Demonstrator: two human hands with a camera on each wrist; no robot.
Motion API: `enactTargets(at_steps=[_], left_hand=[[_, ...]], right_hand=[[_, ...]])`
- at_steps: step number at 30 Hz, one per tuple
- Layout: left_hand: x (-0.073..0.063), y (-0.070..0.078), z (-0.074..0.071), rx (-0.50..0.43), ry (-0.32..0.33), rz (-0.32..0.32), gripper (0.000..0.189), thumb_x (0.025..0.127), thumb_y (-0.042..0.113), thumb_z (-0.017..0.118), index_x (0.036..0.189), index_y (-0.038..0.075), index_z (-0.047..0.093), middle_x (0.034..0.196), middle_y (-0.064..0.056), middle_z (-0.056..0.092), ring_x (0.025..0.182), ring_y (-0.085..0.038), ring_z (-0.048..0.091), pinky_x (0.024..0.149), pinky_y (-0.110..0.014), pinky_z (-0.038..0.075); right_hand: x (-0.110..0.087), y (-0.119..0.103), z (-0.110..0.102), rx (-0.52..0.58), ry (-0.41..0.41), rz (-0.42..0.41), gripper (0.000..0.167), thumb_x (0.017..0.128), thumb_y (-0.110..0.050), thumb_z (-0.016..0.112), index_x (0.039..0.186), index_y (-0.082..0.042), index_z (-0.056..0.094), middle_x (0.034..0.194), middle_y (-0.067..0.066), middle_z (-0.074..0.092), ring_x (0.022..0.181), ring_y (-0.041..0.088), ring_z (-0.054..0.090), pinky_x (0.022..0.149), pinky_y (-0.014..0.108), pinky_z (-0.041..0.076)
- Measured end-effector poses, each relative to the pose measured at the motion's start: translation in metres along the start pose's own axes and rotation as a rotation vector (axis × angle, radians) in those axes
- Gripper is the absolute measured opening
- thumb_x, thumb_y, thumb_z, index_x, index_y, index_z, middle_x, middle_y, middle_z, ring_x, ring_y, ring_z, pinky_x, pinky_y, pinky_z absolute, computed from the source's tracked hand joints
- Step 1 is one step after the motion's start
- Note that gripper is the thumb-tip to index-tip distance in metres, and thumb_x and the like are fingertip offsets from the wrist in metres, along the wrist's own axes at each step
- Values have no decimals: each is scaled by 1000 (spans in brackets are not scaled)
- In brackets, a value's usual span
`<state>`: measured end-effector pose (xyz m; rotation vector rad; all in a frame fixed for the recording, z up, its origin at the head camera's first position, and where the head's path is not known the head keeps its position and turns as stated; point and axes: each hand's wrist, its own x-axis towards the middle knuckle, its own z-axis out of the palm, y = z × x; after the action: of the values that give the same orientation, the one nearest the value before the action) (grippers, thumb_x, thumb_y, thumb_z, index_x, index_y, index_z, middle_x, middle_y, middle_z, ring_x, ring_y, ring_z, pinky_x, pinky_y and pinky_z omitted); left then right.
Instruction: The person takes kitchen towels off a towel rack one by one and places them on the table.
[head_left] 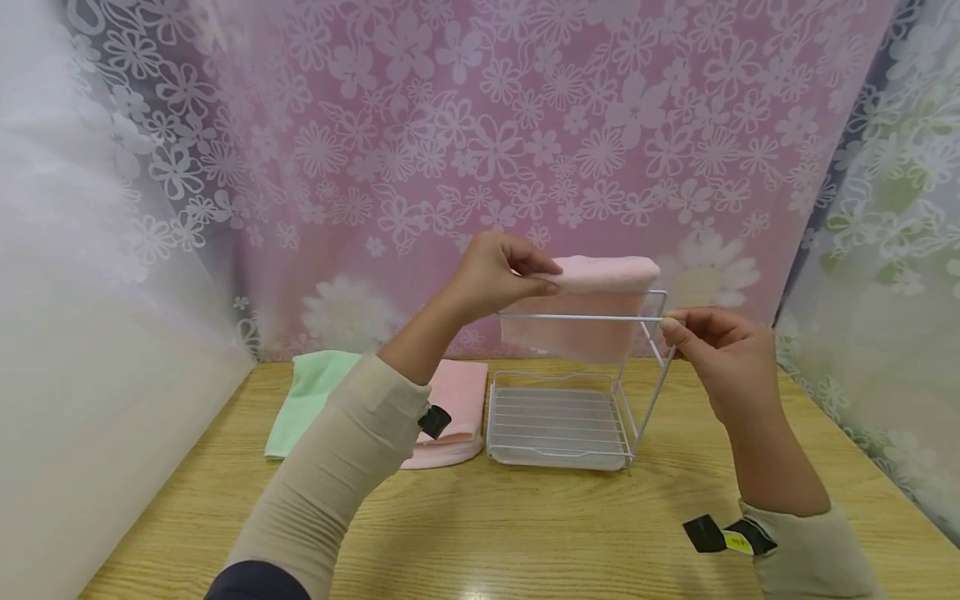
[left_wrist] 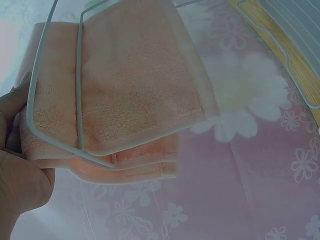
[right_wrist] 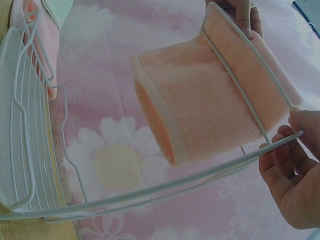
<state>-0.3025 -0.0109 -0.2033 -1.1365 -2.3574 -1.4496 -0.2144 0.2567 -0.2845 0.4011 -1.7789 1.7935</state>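
Observation:
A pink towel [head_left: 606, 277] hangs folded over the upper bars of a white wire rack [head_left: 581, 317], its lower part dangling behind the front bar. My left hand [head_left: 501, 273] pinches the towel's left end at the top, thumb in front. At the upper right corner of the rack, my right hand [head_left: 726, 354] grips the white wire between thumb and fingers. From the right wrist view, the towel [right_wrist: 185, 100] drapes across two parallel bars. The left wrist view shows the same towel [left_wrist: 140, 75] with several layers, and the left fingertips partly hidden behind it.
The rack's base holds a translucent tray [head_left: 517, 457] under a wire grid. Left of it lie a folded pink towel [head_left: 463, 404] and a green towel [head_left: 311, 392], partly covered by my left arm. Flowered curtains [head_left: 420, 167] enclose the wooden table [head_left: 525, 533].

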Motion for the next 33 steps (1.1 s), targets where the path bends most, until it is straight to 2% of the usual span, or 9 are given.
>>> enactTargets(at_steps=[6,14,18,28,33], left_hand=[[-3,1,0,-8,7,-4,14,77,8,84,90,6,79,82,0,73,69,-17,64,56,-24,48],[-8,2,-1,-36,1,-4,15,76,8,84,89,5,78,83,-1,73,71,-17,66,61,-26,53],[-10,2,0,-32,3,0,13,76,8,84,89,7,79,82,0,73,70,-17,66,59,-26,51],[-15,2,0,-52,0,65,12,78,4,82,89,4,78,80,-1,73,69,-21,68,58,-27,52],[-18,5,-1,-44,9,66,11,78,4,82,89,3,78,79,-2,74,70,-26,69,57,-26,52]], right_hand=[[0,1,0,-15,-2,-3,10,88,2,69,95,10,70,80,2,67,68,13,61,62,19,54],[0,1,-1,-1,-3,-1,10,88,2,69,95,9,70,80,3,67,68,13,62,62,19,54],[0,1,0,7,-1,2,10,88,2,69,95,9,71,80,3,67,68,13,62,61,19,54],[0,2,0,3,6,9,10,88,2,70,95,9,71,79,2,67,67,12,62,61,19,54],[0,1,0,-1,5,8,11,88,1,69,95,9,71,79,2,67,67,13,62,61,20,54]])
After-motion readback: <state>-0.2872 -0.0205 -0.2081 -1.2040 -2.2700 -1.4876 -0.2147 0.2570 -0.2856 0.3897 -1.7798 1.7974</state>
